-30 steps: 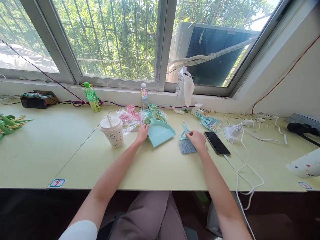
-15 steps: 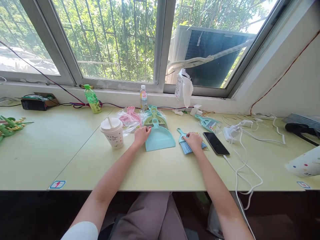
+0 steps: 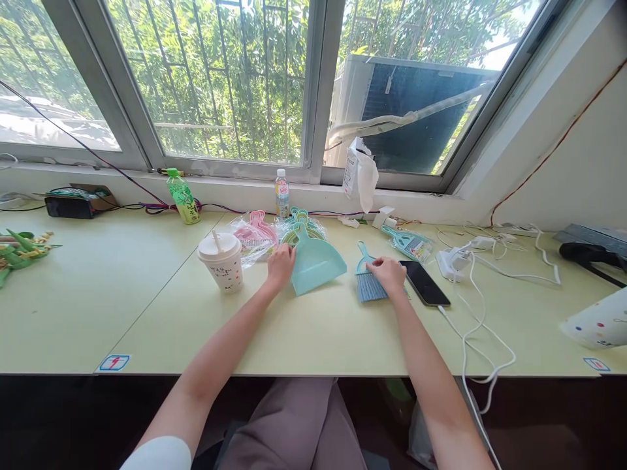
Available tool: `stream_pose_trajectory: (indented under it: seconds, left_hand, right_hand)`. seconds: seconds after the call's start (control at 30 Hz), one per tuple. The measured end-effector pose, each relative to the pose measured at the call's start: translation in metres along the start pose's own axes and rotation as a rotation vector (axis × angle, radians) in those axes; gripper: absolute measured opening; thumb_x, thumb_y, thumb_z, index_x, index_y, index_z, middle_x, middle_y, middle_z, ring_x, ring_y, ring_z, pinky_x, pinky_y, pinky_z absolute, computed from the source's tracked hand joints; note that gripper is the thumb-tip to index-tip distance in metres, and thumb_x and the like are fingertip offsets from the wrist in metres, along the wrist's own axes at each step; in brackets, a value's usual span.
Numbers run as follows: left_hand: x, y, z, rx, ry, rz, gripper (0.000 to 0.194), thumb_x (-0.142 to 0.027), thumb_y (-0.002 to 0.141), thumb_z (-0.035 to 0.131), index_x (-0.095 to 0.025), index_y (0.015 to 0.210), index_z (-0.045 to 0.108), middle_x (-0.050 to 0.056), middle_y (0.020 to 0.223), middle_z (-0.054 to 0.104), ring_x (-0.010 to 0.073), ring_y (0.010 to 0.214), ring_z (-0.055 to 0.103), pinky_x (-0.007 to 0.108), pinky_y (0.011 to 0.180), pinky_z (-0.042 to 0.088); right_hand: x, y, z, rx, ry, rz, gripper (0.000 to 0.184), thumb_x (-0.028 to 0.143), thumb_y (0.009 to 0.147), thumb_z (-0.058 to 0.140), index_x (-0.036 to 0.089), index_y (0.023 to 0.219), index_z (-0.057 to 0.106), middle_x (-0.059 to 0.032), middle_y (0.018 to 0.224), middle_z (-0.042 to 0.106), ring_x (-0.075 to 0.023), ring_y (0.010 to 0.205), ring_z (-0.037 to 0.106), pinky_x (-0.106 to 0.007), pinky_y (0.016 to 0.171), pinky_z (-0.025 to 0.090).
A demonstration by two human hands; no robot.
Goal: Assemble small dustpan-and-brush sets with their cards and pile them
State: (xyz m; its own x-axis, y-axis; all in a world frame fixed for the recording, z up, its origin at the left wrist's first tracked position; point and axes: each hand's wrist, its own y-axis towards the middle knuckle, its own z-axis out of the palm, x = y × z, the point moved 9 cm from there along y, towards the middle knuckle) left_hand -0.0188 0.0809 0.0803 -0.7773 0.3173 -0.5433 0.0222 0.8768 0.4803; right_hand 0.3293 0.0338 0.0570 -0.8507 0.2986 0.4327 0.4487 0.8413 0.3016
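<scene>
My left hand (image 3: 281, 264) is closed on the left edge of a light-blue dustpan (image 3: 317, 264), which is tilted a little, its handle pointing away from me. With fingers pinched together, my right hand (image 3: 390, 275) grips the right side of a small blue hand brush (image 3: 370, 284); its handle points away and its bristles face me. The fingertips of both hands are partly hidden. Behind the dustpan stand green dustpan sets in clear wrap (image 3: 313, 225), and pink ones (image 3: 258, 232) lie just left of them.
A lidded paper cup (image 3: 222, 264) stands left of my left hand. Right of my right hand lie a phone (image 3: 425, 282), a white charger (image 3: 453, 262) with cables, and a packaged blue brush (image 3: 409, 241). Two bottles, green (image 3: 183, 198) and clear (image 3: 282, 194), stand near the window.
The dustpan has turned and shifted slightly right in my left hand. The brush has swung more upright and moved a little right with my right hand.
</scene>
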Motion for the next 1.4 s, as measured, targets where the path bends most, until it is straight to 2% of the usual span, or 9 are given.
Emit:
stream_pose_trajectory:
  seconds: [0.1,0.23,0.47,0.67,0.83,0.9,1.07,1.23,1.4]
  left_hand:
    - [-0.004,-0.003,0.0,-0.02,-0.274,-0.048,0.025,-0.035,0.096,0.037,-0.017,0.105,0.052,0.005,0.075,0.06,0.021,0.076,0.058,0.032,0.071,0.042]
    - [-0.024,-0.017,0.007,0.008,-0.546,-0.01,0.039,-0.038,0.097,0.033,-0.018,0.13,0.035,0.002,0.079,0.061,0.0173,0.072,0.058,0.031,0.071,0.044]
    - [-0.077,-0.055,0.032,0.254,-0.583,0.16,0.05,-0.046,0.095,0.031,-0.022,0.138,0.041,0.011,0.132,0.054,0.0236,0.121,0.05,0.037,0.099,0.039]
    - [-0.066,-0.055,0.055,0.381,-0.599,0.076,0.053,-0.04,0.088,0.047,-0.015,0.134,0.046,0.008,0.102,0.066,0.0198,0.084,0.061,0.033,0.078,0.047]
    - [-0.06,-0.046,0.062,0.463,-0.664,0.116,0.042,-0.03,0.085,0.046,-0.017,0.124,0.055,0.006,0.1,0.067,0.0183,0.086,0.059,0.03,0.078,0.045]
    - [-0.063,-0.049,0.066,0.538,-0.697,0.153,0.038,-0.03,0.084,0.047,-0.016,0.117,0.06,0.006,0.101,0.067,0.018,0.086,0.058,0.03,0.078,0.045]
    - [-0.068,-0.063,0.084,0.729,-0.803,0.09,0.039,-0.041,0.08,0.057,-0.015,0.109,0.063,0.004,0.087,0.066,0.015,0.072,0.057,0.026,0.065,0.044]
    - [-0.069,-0.064,0.088,0.784,-0.842,0.088,0.043,-0.049,0.076,0.062,-0.014,0.099,0.068,0.005,0.087,0.067,0.0142,0.071,0.056,0.025,0.064,0.043]
    - [-0.062,-0.059,0.082,0.695,-0.646,0.13,0.042,-0.053,0.076,0.06,-0.014,0.089,0.072,-0.001,0.063,0.055,0.0093,0.055,0.042,0.023,0.052,0.031]
  right_hand:
    - [0.009,-0.003,-0.02,-0.081,0.246,-0.015,0.036,0.054,0.074,0.057,0.021,0.08,0.069,-0.0056,0.081,0.07,-0.0224,0.078,0.061,-0.035,0.077,0.037]
    - [0.045,-0.022,-0.043,-0.205,0.445,-0.139,0.044,0.06,0.077,0.053,0.019,0.082,0.068,-0.0067,0.081,0.069,-0.0205,0.073,0.055,-0.033,0.072,0.036]
    - [0.109,-0.07,-0.03,-0.256,0.322,-0.369,0.033,0.052,0.083,0.053,0.021,0.079,0.065,-0.0059,0.087,0.07,-0.0233,0.091,0.056,-0.035,0.08,0.029]
    - [0.122,-0.076,-0.015,-0.159,0.218,-0.489,0.035,0.049,0.089,0.047,0.02,0.081,0.064,-0.0074,0.086,0.07,-0.0221,0.085,0.06,-0.034,0.076,0.03]
    - [0.104,-0.059,-0.031,-0.124,0.365,-0.455,0.034,0.051,0.086,0.052,0.022,0.089,0.069,-0.0076,0.096,0.071,-0.0222,0.086,0.062,-0.035,0.08,0.038]
    - [0.092,-0.047,-0.026,-0.031,0.476,-0.385,0.038,0.052,0.078,0.063,0.023,0.1,0.069,-0.0085,0.106,0.07,-0.025,0.096,0.062,-0.037,0.083,0.042]
    - [0.081,-0.047,0.036,0.648,0.841,-0.173,0.041,0.046,0.066,0.076,0.019,0.096,0.073,-0.0067,0.089,0.075,-0.0243,0.081,0.069,-0.035,0.071,0.055]
    - [0.081,-0.052,0.046,0.66,0.967,-0.07,0.037,0.037,0.06,0.082,0.016,0.089,0.074,-0.0066,0.08,0.075,-0.0206,0.071,0.068,-0.031,0.062,0.056]
    - [0.081,-0.053,0.048,0.621,0.962,-0.032,0.036,0.038,0.057,0.082,0.016,0.084,0.074,-0.0061,0.08,0.074,-0.0211,0.073,0.069,-0.031,0.063,0.058]
